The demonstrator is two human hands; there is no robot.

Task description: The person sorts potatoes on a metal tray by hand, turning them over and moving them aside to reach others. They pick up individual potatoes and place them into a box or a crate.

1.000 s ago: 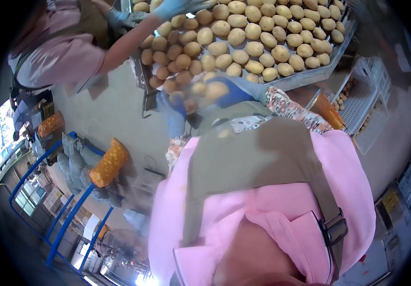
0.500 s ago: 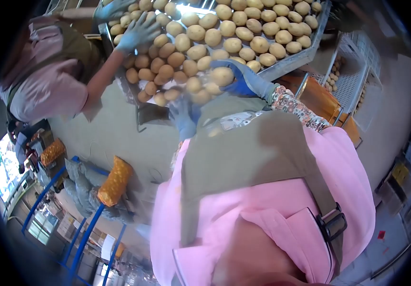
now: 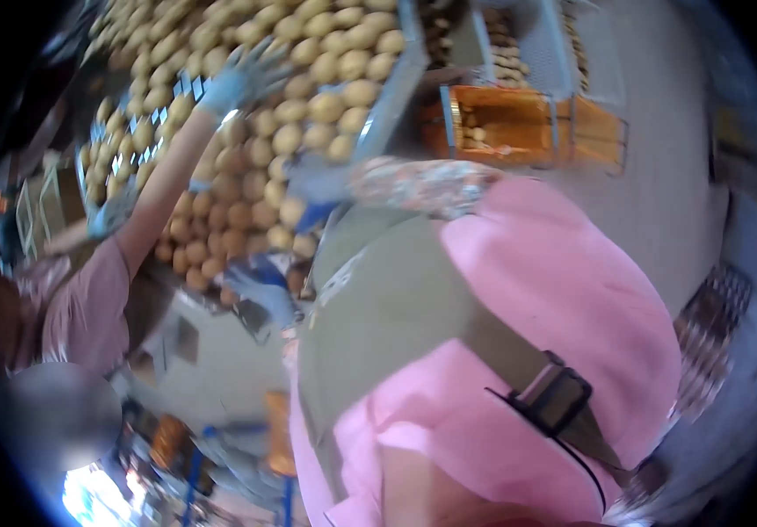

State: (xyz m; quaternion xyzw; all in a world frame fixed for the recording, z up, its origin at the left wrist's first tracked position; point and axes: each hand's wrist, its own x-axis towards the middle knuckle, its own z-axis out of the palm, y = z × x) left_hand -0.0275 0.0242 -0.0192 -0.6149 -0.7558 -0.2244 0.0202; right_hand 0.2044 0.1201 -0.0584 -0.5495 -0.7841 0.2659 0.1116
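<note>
Many round, tan potatoes (image 3: 325, 107) cover a metal-edged sorting table (image 3: 387, 110). My right hand (image 3: 318, 183), in a grey-and-blue glove below a floral sleeve, is at the table's near side. A potato (image 3: 292, 211) lies right by its fingers; motion blur hides whether they grip it. My left hand (image 3: 260, 294), gloved the same way, is at the table's near corner beside brownish potatoes (image 3: 211, 233). Its blurred fingers look stretched out, and I see nothing held in them.
A co-worker's gloved hand (image 3: 242, 83) reaches across the potatoes from the left; their other hand (image 3: 113, 215) is lower. To the right stand an orange-lined bin (image 3: 506, 123) with a few potatoes and pale crates (image 3: 532, 44). A filled orange sack (image 3: 280, 430) stands behind.
My view has swung, moving the table left and down in the picture. The potato plainly in my right hand earlier can no longer be made out there. The co-worker's hand reaches farther over the potatoes.
</note>
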